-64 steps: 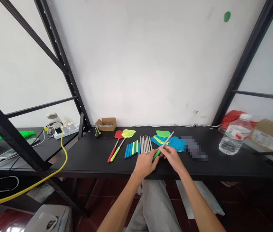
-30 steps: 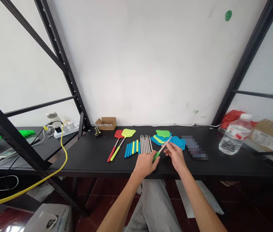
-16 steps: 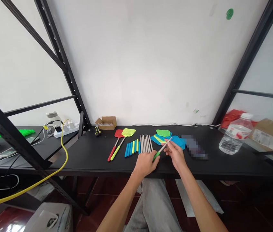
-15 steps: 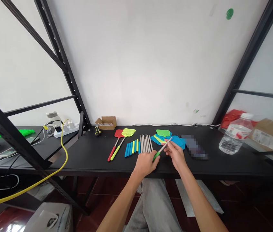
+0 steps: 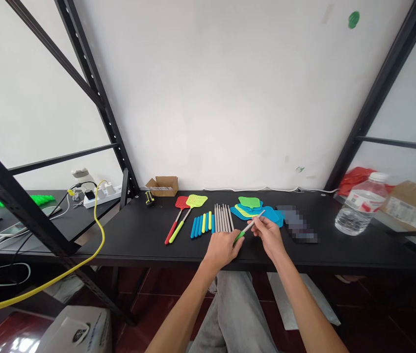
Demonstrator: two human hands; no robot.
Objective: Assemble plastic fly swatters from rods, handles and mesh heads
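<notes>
Through the head view I have the piece just right of the lower centre of the frame, above the near edge of the black counter (image 5: 130,235). The left hand (image 5: 223,247) is curled around the green handle (image 5: 240,236), while the right hand (image 5: 271,238) pinches the gray rod (image 5: 250,226) towards its upper end.

What I would watch for is twist: if the two grips push along different lines, the rod could skew against the handle or bend, being so thin. The pinch has little surface to hold, so a hard push might make the fingertips slide up the rod. The left hand also sits right by the lower ends of the row of gray rods (image 5: 222,218), and a sideways slip could scatter them. On the other side, the right hand is close to the pile of flat heads (image 5: 274,216), which a stray knuckle could nudge.

As for looks, the handle is bright green, with much of its length hidden by fingers. The rod is slim, straight and pale gray, tilted with its far tip towards the upper right. Handle and rod appear in line, but I cannot tell how deep the rod sits.
</notes>
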